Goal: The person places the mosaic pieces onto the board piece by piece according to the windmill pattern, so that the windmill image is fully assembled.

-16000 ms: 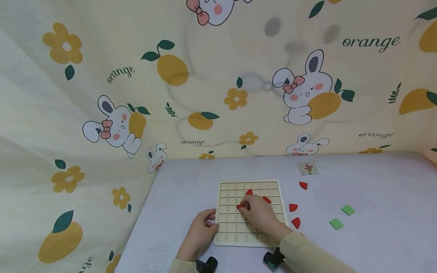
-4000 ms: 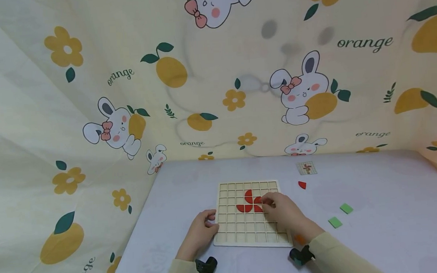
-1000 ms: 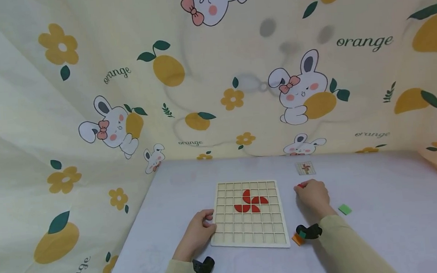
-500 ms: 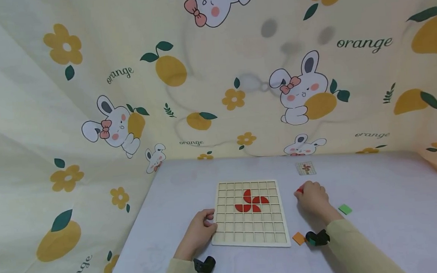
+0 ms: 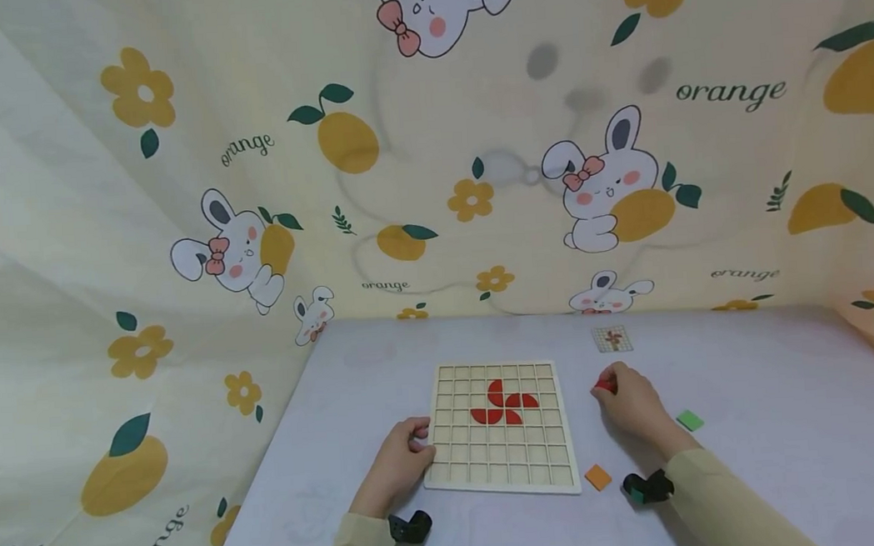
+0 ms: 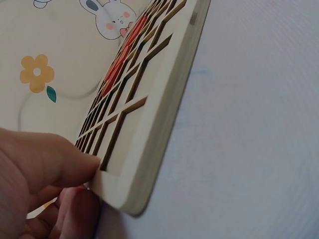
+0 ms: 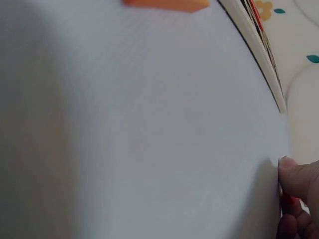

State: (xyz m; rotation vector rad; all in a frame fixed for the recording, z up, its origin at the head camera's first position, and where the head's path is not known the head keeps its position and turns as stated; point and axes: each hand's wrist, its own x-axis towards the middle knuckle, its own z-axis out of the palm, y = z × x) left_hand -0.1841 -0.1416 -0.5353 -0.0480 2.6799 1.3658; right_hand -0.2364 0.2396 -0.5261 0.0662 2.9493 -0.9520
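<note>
A pale wooden grid board (image 5: 493,457) lies flat on the table. Several red quarter-round tiles (image 5: 521,401) sit in its cells as a pinwheel shape. My left hand (image 5: 394,463) grips the board's left edge; in the left wrist view the thumb (image 6: 75,162) lies on the frame, with fingers below it. To the right of the board, my right hand (image 5: 632,399) pinches a red tile (image 5: 604,385) between thumb and fingertips. Much of that tile is covered by the fingers. The right wrist view shows only a sliver of red behind the thumb (image 7: 296,177).
A small card (image 5: 612,339) printed with a grid and a pinwheel figure lies beyond my right hand. An orange tile (image 5: 598,477) lies by the board's near right corner. A green tile (image 5: 690,420) lies right of my right wrist. A patterned curtain (image 5: 416,182) hangs behind the table.
Red tiles once loose beside the board now lie in its cells. My right hand has left the board, taken the red tile near the card and drawn slightly nearer. My left hand stays put.
</note>
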